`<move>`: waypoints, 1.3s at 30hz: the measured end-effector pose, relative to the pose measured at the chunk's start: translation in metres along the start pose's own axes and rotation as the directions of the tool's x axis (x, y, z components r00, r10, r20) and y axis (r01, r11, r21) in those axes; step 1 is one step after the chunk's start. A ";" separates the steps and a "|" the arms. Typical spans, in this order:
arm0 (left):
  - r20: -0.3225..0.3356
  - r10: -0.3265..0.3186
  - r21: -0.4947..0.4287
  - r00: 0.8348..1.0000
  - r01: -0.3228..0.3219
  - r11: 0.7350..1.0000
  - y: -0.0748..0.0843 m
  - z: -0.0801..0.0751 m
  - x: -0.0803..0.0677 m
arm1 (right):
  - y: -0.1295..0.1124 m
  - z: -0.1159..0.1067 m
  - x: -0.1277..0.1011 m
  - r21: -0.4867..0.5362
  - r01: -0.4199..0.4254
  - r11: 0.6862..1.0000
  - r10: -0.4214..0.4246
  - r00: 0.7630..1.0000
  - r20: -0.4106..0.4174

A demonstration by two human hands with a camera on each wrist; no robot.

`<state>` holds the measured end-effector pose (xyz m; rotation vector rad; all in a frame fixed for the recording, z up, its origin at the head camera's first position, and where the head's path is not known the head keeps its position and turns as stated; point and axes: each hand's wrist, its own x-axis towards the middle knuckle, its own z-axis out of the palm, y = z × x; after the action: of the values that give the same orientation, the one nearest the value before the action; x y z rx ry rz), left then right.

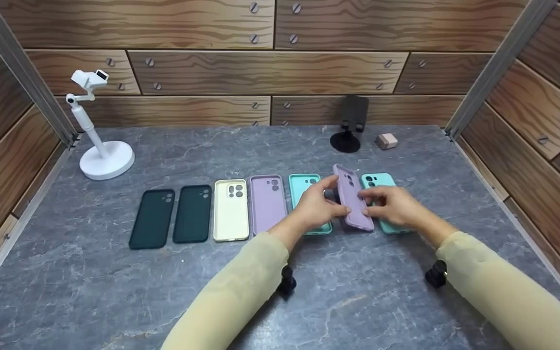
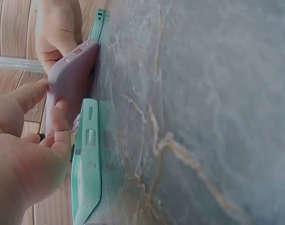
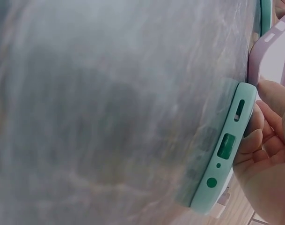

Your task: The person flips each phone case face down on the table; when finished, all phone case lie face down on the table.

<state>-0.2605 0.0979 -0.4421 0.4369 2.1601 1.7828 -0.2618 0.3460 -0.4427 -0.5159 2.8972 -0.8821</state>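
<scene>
A light purple phone case (image 1: 353, 200) is tilted up on its long edge between two turquoise cases, its right side raised or lowered unevenly. My left hand (image 1: 312, 208) holds its left edge with thumb and fingers, over the left turquoise case (image 1: 325, 228). From the other side my right hand (image 1: 395, 206) pinches the right edge, above the right turquoise case (image 1: 382, 179). In the left wrist view the purple case (image 2: 72, 77) shows its outer side, close to the turquoise case (image 2: 90, 150). The right wrist view shows the turquoise case (image 3: 222, 152) beneath my fingers.
To the left lie another purple case (image 1: 268, 201), a cream case (image 1: 230, 218) and two dark green cases (image 1: 192, 214). Behind stand a white stand (image 1: 107, 160), a black phone holder (image 1: 353, 116) and a small beige block (image 1: 386, 141). Wood-patterned panels surround the table.
</scene>
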 end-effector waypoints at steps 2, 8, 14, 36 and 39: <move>0.007 -0.017 -0.002 1.000 0.017 1.000 0.000 0.000 0.000 | 0.000 0.000 0.000 -0.012 0.006 1.000 -0.006 1.000 -0.005; 0.020 -0.019 0.051 1.000 0.018 0.999 0.000 0.000 0.000 | -0.007 0.002 0.000 -0.076 0.060 0.995 -0.064 0.997 -0.044; 0.030 -0.021 0.025 0.999 0.021 0.999 -0.001 0.002 -0.002 | -0.013 0.003 0.002 -0.076 0.061 0.995 -0.063 0.998 -0.027; 0.051 0.021 -0.096 0.998 -0.016 0.995 0.001 0.005 -0.004 | -0.021 -0.020 0.004 0.493 -0.269 0.827 0.167 0.956 0.240; 0.065 0.016 -0.123 0.998 -0.008 0.992 0.001 0.004 -0.005 | -0.019 -0.019 0.004 0.524 -0.290 0.801 0.176 0.950 0.257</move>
<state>-0.2543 0.1000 -0.4418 0.4725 1.9954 1.8682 -0.2632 0.3397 -0.4157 -0.1668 2.2904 -1.4570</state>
